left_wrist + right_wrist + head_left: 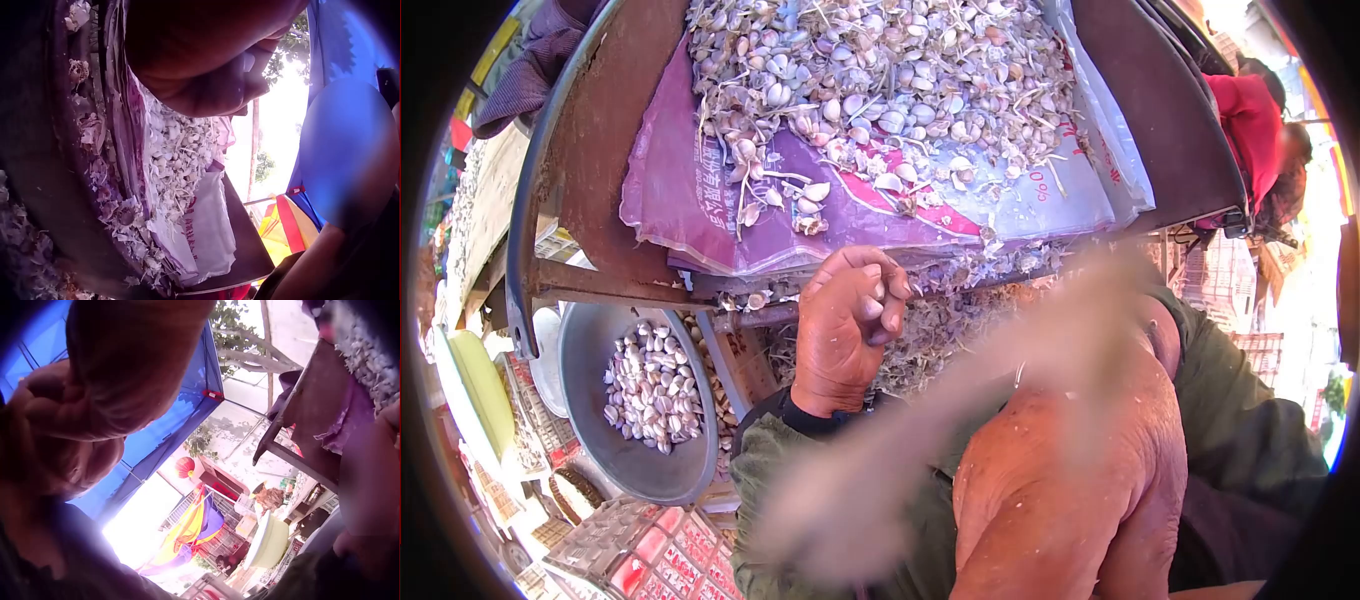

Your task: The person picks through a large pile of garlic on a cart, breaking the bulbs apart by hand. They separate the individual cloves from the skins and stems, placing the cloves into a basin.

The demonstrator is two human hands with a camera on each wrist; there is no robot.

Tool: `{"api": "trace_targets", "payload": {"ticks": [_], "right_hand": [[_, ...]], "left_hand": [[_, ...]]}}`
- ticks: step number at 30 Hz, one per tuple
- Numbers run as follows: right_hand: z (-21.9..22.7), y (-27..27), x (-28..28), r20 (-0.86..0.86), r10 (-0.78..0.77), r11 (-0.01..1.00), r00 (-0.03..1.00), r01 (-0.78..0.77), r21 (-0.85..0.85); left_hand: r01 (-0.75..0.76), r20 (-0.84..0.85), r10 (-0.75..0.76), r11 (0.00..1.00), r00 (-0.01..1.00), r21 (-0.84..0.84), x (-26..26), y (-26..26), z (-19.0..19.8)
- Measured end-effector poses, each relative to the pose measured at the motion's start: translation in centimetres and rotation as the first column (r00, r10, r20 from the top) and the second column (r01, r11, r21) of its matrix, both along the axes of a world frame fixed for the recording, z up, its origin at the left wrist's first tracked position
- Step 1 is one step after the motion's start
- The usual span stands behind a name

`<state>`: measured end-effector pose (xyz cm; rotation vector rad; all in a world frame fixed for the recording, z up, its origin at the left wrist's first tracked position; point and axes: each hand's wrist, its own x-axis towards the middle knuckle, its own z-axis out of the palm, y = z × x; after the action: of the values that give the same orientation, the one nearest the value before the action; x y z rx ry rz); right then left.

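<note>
My left hand (848,325) is at the near edge of a tray lined with purple printed sacks (800,225). Its fingers curl loosely inward, with nothing visible between them. A heap of garlic cloves (890,80), mixed with papery skins and stems, covers the sacks beyond it. My bare right forearm (1050,510) rises close to the head camera, and a blurred pale streak crosses it. In the right wrist view my right hand (81,425) is raised against a blue canopy, fingers bent inward and in shadow. I cannot tell whether it holds anything.
A grey basin (578,400) of cloves (655,390) stands at the lower left, beside a red-and-white crate (665,560). Under the tray lie piled garlic skins (940,335). Someone in red (1250,120) is at the far right. A pale green tub (480,390) sits further left.
</note>
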<state>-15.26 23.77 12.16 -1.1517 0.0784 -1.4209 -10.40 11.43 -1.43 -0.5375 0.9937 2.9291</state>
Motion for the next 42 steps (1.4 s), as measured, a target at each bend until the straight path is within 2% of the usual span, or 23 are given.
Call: {"api": "trace_targets", "payload": {"ticks": [2, 3, 5, 7, 9, 10, 12, 15, 17, 19, 21, 23, 24, 26, 27, 28, 31, 33, 34, 35, 36, 38, 42], "right_hand": [[-0.1, 0.5, -0.2, -0.019, -0.01, 1.0, 1.0, 0.011, 0.007], [-0.8, 0.4, 0.2, 0.014, -0.051, 0.997, 0.999, 0.051, -0.052], [-1.2, 1.3, -0.2, -0.095, -0.169, 0.984, 0.981, 0.162, -0.071], [-0.8, 2.4, -2.2, -0.385, -0.296, 0.952, 0.874, 0.301, -0.049], [-0.6, 2.4, -4.1, -0.614, -0.341, 0.913, 0.712, 0.405, -0.038], [-1.3, 2.6, -4.3, -0.682, -0.347, 0.862, 0.643, 0.506, 0.038], [-3.2, 2.6, -5.4, -0.786, -0.328, 0.639, 0.523, 0.736, 0.224], [-7.9, 1.4, -11.3, -0.931, -0.358, 0.336, 0.079, 0.94, -0.049], [-12.0, 0.4, -14.9, -0.938, -0.283, 0.295, -0.2, 0.913, -0.283], [-18.5, -0.6, -19.5, -0.864, -0.193, 0.453, -0.465, 0.739, -0.498], [-18.7, -1.3, -19.6, -0.792, -0.106, 0.553, -0.601, 0.626, -0.549], [-17.4, -1.1, -19.2, -0.776, 0.015, 0.591, -0.63, 0.632, -0.502], [-16.9, -1.2, -18.8, -0.786, -0.04, 0.533, -0.617, 0.652, -0.539], [-15.3, -0.6, -18.1, -0.968, 0.003, 0.386, -0.251, 0.893, -0.23], [-13.7, -0.5, -17.2, -0.999, -0.003, 0.305, -0.046, 0.951, -0.045], [-11.9, -0.3, -16.6, -0.975, -0.018, 0.224, 0.221, 0.951, 0.211], [-9.9, 1.3, -15.0, -0.781, -0.275, 0.408, 0.561, 0.803, 0.434], [-6.8, 1.9, -11.6, -0.663, -0.33, 0.489, 0.672, 0.722, 0.489], [-4.4, 2.3, -9.9, -0.588, -0.275, 0.576, 0.76, 0.62, 0.533], [-3.8, 2.4, -7.9, -0.382, -0.312, 0.707, 0.87, 0.481, 0.518], [-3.2, 2.6, -6.3, -0.264, -0.274, 0.809, 0.925, 0.37, 0.456], [-1.3, 2.8, -4.2, -0.294, -0.229, 0.91, 0.928, 0.311, 0.273], [0.5, 3.6, -3.3, -0.468, -0.269, 0.932, 0.842, 0.35, 0.092]], "left_hand": [[0.0, 0.027, 0.002, 0.999, 1.0, -0.05, 0.0, 0.1, 0.0], [0.005, 0.024, -0.004, 0.999, 1.0, -0.047, -0.1, 0.0, 0.2], [0.026, 0.043, -0.025, 0.999, 0.999, -0.027, 0.1, 0.1, 0.4], [0.047, 0.038, -0.047, 0.999, 0.998, -0.006, 0.1, 0.5, 0.3], [0.082, 0.02, -0.084, 0.995, 0.996, 0.058, 0.1, 0.6, 0.5], [0.115, 0.016, -0.119, 0.983, 0.993, 0.141, 0.0, 0.6, 0.3], [0.161, -0.016, -0.162, 0.955, 0.987, 0.247, 0.1, 0.5, 0.2], [0.161, -0.04, -0.156, 0.955, 0.987, 0.249, 0.1, 0.2, -0.4], [0.15, -0.022, -0.15, 0.947, 0.988, 0.285, 0.1, -0.2, -1.2], [0.177, -0.05, -0.169, 0.943, 0.984, 0.282, 0.0, -0.3, -1.0], [0.171, -0.056, -0.162, 0.937, 0.985, 0.305, 0.0, -0.4, -1.5], [0.15, -0.011, -0.154, 0.943, 0.988, 0.298, 0.0, -0.5, -1.5], [0.141, 0.009, -0.15, 0.946, 0.989, 0.293, -0.1, -0.5, -1.5], [0.129, 0.021, -0.14, 0.954, 0.99, 0.272, -0.2, -0.3, -1.3], [0.121, 0.028, -0.133, 0.958, 0.991, 0.26, -0.2, -0.3, -1.3], [0.125, 0.036, -0.137, 0.963, 0.99, 0.237, -0.2, -0.3, -1.2], [0.144, 0.059, -0.155, 0.977, 0.986, 0.16, -0.3, 0.2, -1.2], [0.149, 0.063, -0.155, 0.984, 0.986, 0.094, -0.3, 0.4, -0.8], [0.12, 0.067, -0.125, 0.99, 0.99, 0.079, -0.3, 0.6, -0.5], [0.093, 0.072, -0.098, 0.993, 0.993, 0.067, -0.1, 1.0, -0.1], [0.095, 0.078, -0.1, 0.994, 0.992, 0.061, -0.1, 1.1, 0.0], [0.098, 0.089, -0.102, 0.994, 0.991, 0.047, 0.0, 1.1, 0.1], [0.13, 0.083, -0.141, 0.983, 0.986, 0.13, -0.1, 0.6, -0.4]]}}
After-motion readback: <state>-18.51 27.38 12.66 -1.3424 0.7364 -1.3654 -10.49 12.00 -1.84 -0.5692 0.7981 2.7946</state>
